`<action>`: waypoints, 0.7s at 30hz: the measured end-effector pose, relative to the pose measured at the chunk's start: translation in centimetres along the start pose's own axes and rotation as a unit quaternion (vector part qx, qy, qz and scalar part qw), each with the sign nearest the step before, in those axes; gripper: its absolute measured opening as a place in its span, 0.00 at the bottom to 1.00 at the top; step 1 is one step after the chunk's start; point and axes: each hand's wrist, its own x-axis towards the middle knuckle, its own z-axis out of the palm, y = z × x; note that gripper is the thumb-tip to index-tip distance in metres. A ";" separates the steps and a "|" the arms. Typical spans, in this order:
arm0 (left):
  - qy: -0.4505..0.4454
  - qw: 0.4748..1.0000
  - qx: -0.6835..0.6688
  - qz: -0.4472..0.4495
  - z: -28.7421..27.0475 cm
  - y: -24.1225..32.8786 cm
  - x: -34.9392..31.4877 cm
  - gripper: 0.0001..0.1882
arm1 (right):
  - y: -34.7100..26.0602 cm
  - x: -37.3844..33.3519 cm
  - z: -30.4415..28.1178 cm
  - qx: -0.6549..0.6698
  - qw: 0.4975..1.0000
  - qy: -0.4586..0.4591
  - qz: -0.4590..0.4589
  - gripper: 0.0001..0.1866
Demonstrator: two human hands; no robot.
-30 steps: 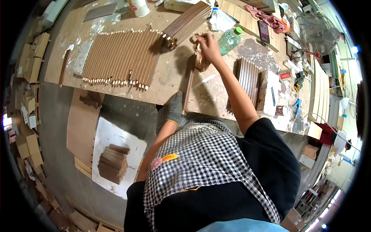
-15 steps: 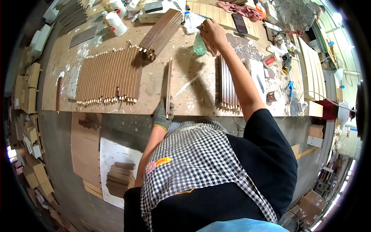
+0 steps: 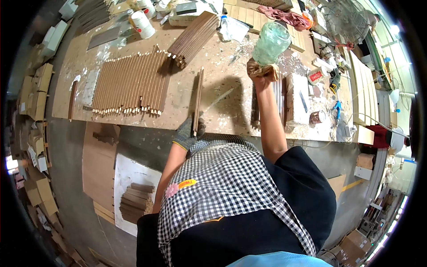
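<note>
One bottle has risen, right hand holding one rag too.

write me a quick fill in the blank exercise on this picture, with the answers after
1. The left hand holds one end of a single thin ____ strip.
2. The right hand grips a see-through bottle tinted ____.
3. The wide row of strips lies on the table, to the ____ of the held strip.
4. The checked apron is black and ____.

Missing words: brown; green; left; white.
</note>
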 end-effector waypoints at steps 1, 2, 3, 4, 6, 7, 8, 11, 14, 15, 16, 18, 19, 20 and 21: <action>0.001 1.000 0.002 0.000 -0.4 -0.2 -0.3 0.17 | 0.2 -0.2 -0.7 0.021 0.999 0.008 0.024 0.11; -0.012 1.000 0.008 0.000 -0.7 -0.3 -0.5 0.19 | -2.0 0.4 -3.3 -0.075 0.987 -0.139 0.037 0.10; -0.024 1.000 0.014 0.000 -0.8 -0.3 -0.6 0.21 | -4.1 1.0 -5.5 -0.171 0.943 -0.280 0.048 0.11; -0.018 1.000 0.008 0.007 -1.3 -0.3 -0.9 0.21 | -2.9 0.8 -3.0 -0.273 0.961 -0.025 -0.042 0.09; -0.099 0.993 -0.056 -0.041 -1.1 -0.1 -1.8 0.20 | -1.3 0.5 1.5 -0.463 0.844 0.155 -0.221 0.11; -0.099 0.993 -0.052 -0.044 -1.0 -0.1 -1.8 0.20 | -1.2 1.1 2.2 -0.557 0.770 0.076 -0.303 0.12; -0.084 0.995 -0.024 -0.042 -1.2 -0.1 -1.8 0.19 | 0.1 1.5 3.5 -0.708 0.605 0.050 -0.361 0.12; 0.025 0.998 0.051 -0.016 1.7 0.0 -2.4 0.17 | 3.8 2.0 6.6 -0.895 0.194 -0.086 -0.392 0.11; -0.008 0.995 0.084 -0.048 -0.2 0.5 0.3 0.19 | 3.0 3.4 7.0 -0.927 0.153 -0.105 -0.326 0.11; -0.017 0.995 0.077 -0.065 -0.2 0.6 1.0 0.21 | 0.9 4.9 6.4 -0.925 0.133 -0.119 -0.336 0.12; 0.014 0.991 0.114 -0.072 0.6 0.7 1.4 0.23 | 0.5 4.8 6.9 -0.938 0.113 -0.088 -0.315 0.13; 0.029 0.993 0.099 -0.053 0.4 0.0 1.6 0.25 | 0.7 4.1 8.9 -0.944 0.099 -0.042 -0.312 0.14; 0.042 0.992 0.103 -0.053 0.8 0.0 1.5 0.25 | 0.9 3.4 9.6 -0.937 0.105 -0.023 -0.333 0.15; 0.046 0.993 0.095 -0.050 0.8 -0.1 1.4 0.25 | 1.7 2.4 10.2 -0.917 0.104 -0.017 -0.384 0.15; 0.065 0.992 0.097 -0.042 0.6 -0.2 1.4 0.24 | 3.4 0.4 11.3 -0.908 0.122 -0.017 -0.401 0.14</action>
